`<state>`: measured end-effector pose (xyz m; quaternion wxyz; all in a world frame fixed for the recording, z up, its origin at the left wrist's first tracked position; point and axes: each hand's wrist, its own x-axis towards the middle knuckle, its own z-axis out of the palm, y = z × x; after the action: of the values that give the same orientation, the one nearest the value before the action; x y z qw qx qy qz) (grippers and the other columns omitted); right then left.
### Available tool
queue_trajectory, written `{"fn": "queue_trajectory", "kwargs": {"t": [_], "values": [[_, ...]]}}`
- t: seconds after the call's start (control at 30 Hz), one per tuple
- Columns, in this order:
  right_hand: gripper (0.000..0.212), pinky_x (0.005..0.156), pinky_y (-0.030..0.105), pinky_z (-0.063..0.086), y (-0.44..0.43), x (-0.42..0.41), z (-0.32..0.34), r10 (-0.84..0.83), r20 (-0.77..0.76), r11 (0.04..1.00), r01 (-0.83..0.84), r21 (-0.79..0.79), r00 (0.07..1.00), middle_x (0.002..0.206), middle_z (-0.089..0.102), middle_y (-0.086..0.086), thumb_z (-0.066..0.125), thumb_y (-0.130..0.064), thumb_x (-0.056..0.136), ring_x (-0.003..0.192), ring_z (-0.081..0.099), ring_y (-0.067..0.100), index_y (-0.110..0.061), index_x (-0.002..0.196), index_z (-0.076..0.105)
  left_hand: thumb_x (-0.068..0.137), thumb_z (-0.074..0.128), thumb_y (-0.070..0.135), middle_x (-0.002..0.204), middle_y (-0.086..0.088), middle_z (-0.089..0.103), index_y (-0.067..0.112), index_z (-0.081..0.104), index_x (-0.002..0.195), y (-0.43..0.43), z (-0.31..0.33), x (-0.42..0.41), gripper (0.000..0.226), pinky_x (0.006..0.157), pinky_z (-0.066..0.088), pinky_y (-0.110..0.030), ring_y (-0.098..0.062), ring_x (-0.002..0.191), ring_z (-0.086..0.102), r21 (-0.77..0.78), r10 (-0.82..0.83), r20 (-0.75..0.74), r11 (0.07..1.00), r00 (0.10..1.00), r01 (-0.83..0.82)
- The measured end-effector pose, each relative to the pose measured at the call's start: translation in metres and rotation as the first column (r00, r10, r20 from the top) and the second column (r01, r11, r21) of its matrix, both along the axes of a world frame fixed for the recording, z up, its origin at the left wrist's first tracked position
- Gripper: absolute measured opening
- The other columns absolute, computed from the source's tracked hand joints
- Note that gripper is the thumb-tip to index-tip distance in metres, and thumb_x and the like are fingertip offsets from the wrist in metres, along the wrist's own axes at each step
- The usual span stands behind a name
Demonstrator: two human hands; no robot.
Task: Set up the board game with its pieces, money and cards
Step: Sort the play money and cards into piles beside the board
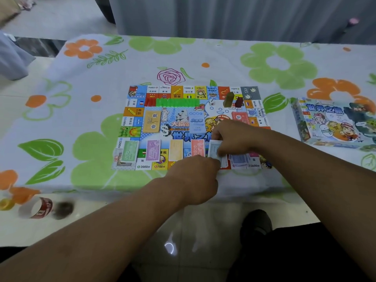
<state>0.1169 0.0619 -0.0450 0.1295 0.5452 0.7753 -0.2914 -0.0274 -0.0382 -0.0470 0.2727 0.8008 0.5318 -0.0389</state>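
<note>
The colourful game board (183, 135) lies flat on the table. Along its near edge sit stacks of play money: green (129, 151), purple (153, 149), yellow (176, 149), red (197, 148) and blue (240, 159). My left hand (195, 176) and my right hand (230, 139) together pinch a pale blue-grey bundle of notes (215, 148) between the red and blue stacks. A yellow card deck (152, 121), a blue deck (196, 122) and a red deck (240, 117) lie in the middle. Red and green houses (173, 102), a die (211, 101) and two tokens (233, 100) stand near the far edge.
The game box (333, 123) lies to the right on the flowered tablecloth (81, 123). Rolls of tape (40, 207) sit on the floor at the lower left, beside the table's near edge. A dark shoe (256, 222) shows below my right arm.
</note>
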Motion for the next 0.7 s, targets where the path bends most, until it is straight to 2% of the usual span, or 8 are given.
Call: {"fn": "queue_trajectory", "kwargs": {"t": [0.07, 0.2, 0.33, 0.4, 0.5, 0.53, 0.6, 0.7], "values": [[0.021, 0.065, 0.045, 0.055, -0.001, -0.001, 0.002, 0.002, -0.015, 1.0, -0.002, -0.006, 1.0, 0.093, 0.069, 0.022, 0.07, -0.01, 0.079, 0.08, 0.067, 0.035, 0.003, 0.096, 0.069, 0.093, 0.047, 0.023, 0.122, -0.009, 0.063, 0.021, 0.054, 0.131, 0.0, 0.001, 0.0, 0.039, 0.083, 0.053, -0.038, -0.028, 0.103, 0.061, -0.005, -0.003, -0.002, 1.0, 1.0, 0.003], [0.022, 0.064, 0.036, 0.044, -0.005, -0.004, 0.007, -0.032, -0.062, 0.999, 0.029, -0.038, 0.998, 0.108, 0.064, 0.03, 0.063, -0.002, 0.083, 0.073, 0.055, 0.028, 0.009, 0.102, 0.064, 0.094, 0.048, 0.023, 0.121, -0.009, 0.063, 0.02, 0.054, 0.131, 0.0, 0.001, 0.0, 0.038, 0.084, 0.053, -0.038, -0.028, 0.103, 0.061, -0.008, -0.005, -0.003, 1.0, 1.0, 0.005], [0.019, 0.079, 0.051, 0.057, -0.01, -0.002, 0.019, -0.037, -0.097, 0.999, 0.033, -0.04, 0.995, 0.106, 0.068, 0.024, 0.069, -0.003, 0.084, 0.095, 0.067, 0.038, 0.005, 0.101, 0.068, 0.095, 0.049, 0.023, 0.122, -0.008, 0.063, 0.021, 0.055, 0.131, -0.002, 0.007, -0.002, 0.037, 0.085, 0.053, -0.037, -0.027, 0.104, 0.061, -0.016, 0.006, 0.032, 1.0, 0.999, -0.006], [0.014, 0.081, 0.051, 0.057, -0.01, 0.002, 0.029, -0.06, -0.126, 0.998, 0.059, -0.019, 0.99, 0.1, 0.071, 0.019, 0.073, -0.003, 0.083, 0.093, 0.069, 0.034, 0.001, 0.096, 0.071, 0.093, 0.051, 0.023, 0.116, -0.005, 0.066, 0.022, 0.06, 0.12, 0.001, 0.015, -0.004, 0.028, 0.083, 0.054, -0.037, -0.025, 0.099, 0.062, 0.026, 0.08, 0.081, 0.996, 0.994, -0.082], [0.008, 0.073, 0.047, 0.059, -0.01, 0.009, 0.048, -0.119, -0.226, 0.993, 0.112, -0.042, 0.967, 0.09, 0.074, 0.018, 0.076, -0.001, 0.082, 0.084, 0.071, 0.033, -0.002, 0.09, 0.073, 0.088, 0.058, 0.025, 0.097, 0.0, 0.065, 0.024, 0.055, 0.101, 0.012, 0.028, -0.012, 0.014, 0.071, 0.053, -0.037, -0.02, 0.083, 0.062, 0.113, 0.306, 0.234, 0.934, 0.923, -0.338], [0.008, 0.063, 0.041, 0.059, -0.011, 0.011, 0.054, -0.139, -0.272, 0.99, 0.124, -0.075, 0.952, 0.088, 0.074, 0.016, 0.076, -0.001, 0.083, 0.076, 0.07, 0.028, -0.005, 0.09, 0.074, 0.086, 0.061, 0.026, 0.094, 0.001, 0.063, 0.024, 0.051, 0.101, 0.017, 0.033, -0.015, 0.018, 0.065, 0.051, -0.034, -0.017, 0.08, 0.062, 0.059, 0.39, 0.302, 0.903, 0.87, -0.426], [0.01, 0.054, 0.029, 0.05, -0.015, 0.011, 0.065, -0.169, -0.363, 0.983, 0.13, -0.129, 0.916, 0.084, 0.075, 0.012, 0.075, -0.002, 0.084, 0.065, 0.064, 0.016, -0.008, 0.092, 0.075, 0.085, 0.068, 0.023, 0.097, -0.002, 0.064, 0.02, 0.051, 0.107, 0.022, 0.04, -0.019, 0.029, 0.061, 0.053, -0.035, -0.017, 0.08, 0.066, -0.236, 0.571, 0.409, 0.82, 0.712, -0.521], [0.014, 0.058, 0.028, 0.049, -0.02, 0.004, 0.075, -0.191, -0.47, 0.977, 0.121, -0.173, 0.862, 0.078, 0.074, 0.007, 0.074, 0.0, 0.085, 0.066, 0.061, 0.011, -0.009, 0.096, 0.075, 0.089, 0.062, 0.009, 0.103, -0.013, 0.074, 0.007, 0.059, 0.112, 0.02, 0.048, -0.015, 0.023, 0.073, 0.063, -0.042, -0.027, 0.088, 0.074, -0.748, 0.798, 0.456, 0.584, 0.394, -0.316]]}}
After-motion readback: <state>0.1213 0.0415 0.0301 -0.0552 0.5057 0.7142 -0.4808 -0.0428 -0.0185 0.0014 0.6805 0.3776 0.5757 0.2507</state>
